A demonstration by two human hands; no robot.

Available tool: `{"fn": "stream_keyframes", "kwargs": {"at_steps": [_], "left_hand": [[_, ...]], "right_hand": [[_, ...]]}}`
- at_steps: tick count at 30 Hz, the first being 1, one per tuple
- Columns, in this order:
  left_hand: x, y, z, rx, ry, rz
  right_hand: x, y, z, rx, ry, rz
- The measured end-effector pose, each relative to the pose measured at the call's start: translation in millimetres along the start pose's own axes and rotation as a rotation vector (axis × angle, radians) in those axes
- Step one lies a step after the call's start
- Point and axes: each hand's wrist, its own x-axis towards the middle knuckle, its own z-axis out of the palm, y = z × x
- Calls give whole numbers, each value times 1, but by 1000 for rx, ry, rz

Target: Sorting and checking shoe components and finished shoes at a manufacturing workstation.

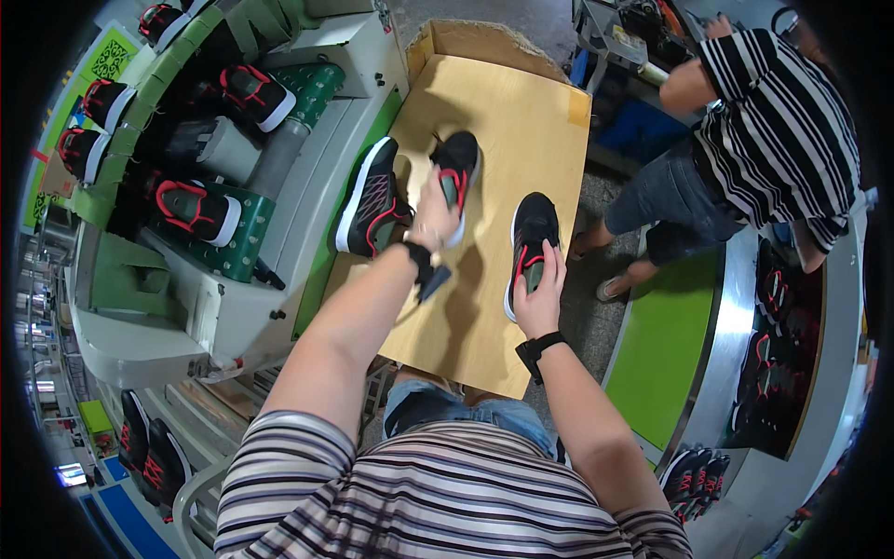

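Note:
On a light wooden board (494, 121), my left hand (436, 212) grips a black sneaker (460, 149) with red trim by its collar. The hand is slightly smeared by motion. A second black sneaker (374, 191), with a white sole and red lacing pattern, lies on its side just left of it. Over at the board's right side, my right hand (540, 296) is closed round the heel end of another black sneaker (535, 222), which has a white sole, red collar trim and a greenish insert inside. Its toe points away from me.
Left stands a pale machine (317, 140) with green belts carrying sneakers (256, 96); others sit along its green-taped edge. A person in a striped shirt (778, 121) stands at right, beside a green-topped bench (666, 345). More sneakers (694, 483) lie at lower right.

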Motion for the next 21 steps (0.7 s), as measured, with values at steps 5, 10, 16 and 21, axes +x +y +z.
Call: {"fn": "stream_keyframes", "kwargs": {"at_steps": [5,10,16,21], "left_hand": [[-153,44,-22,-33,-233,36],[-215,26,-46,-512,-368,-165],[-152,5,-66,-68,-127,298],[-142,3,-42,-13,-359,253]], "right_hand": [[-4,2,-2,56,-63,16],[-51,-22,-45,155,-358,57],[33,21,-49,-72,-242,-212],[51,44,-36,-75,-537,-93]]}}
